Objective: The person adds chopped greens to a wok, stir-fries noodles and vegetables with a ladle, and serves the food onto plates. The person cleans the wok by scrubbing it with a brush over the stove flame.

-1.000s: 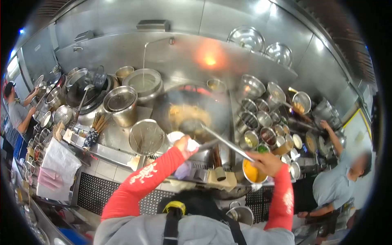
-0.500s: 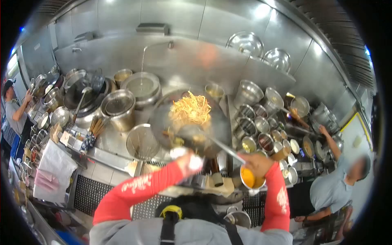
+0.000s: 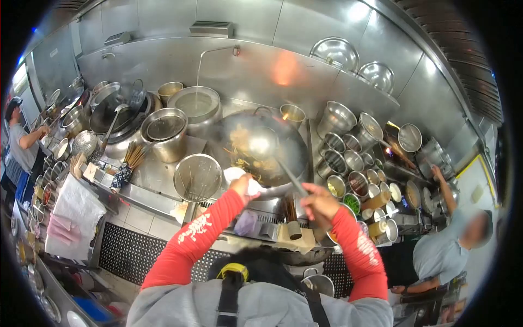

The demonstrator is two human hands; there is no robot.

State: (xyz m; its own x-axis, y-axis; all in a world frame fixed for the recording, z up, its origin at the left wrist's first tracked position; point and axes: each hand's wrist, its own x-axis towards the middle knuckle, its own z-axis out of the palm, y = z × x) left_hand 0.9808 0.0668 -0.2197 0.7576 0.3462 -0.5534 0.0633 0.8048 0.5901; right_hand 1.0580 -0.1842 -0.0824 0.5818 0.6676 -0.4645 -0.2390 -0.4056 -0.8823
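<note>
My left hand (image 3: 243, 188) is closed on a white cloth (image 3: 234, 175) at the near edge of a large wok (image 3: 294, 152). My right hand (image 3: 321, 201) grips the handle of a long ladle (image 3: 262, 143), whose round bowl is inside the wok. Noodle-like food (image 3: 238, 140) lies to the left of the ladle bowl and below it, partly hidden by the bowl and steam. Just left of my left hand is a round wire strainer (image 3: 198, 177).
Metal pots (image 3: 163, 131) stand left of the wok, under a running tap (image 3: 236, 50). Many containers, one with chopped greens (image 3: 351, 204), are on the right. A co-worker (image 3: 444, 250) stands at the right, another person (image 3: 23, 141) at the far left.
The food heaped high in the wok half a second ago now lies low and spread. The ladle bowl has moved up, and my right hand has moved slightly up and left.
</note>
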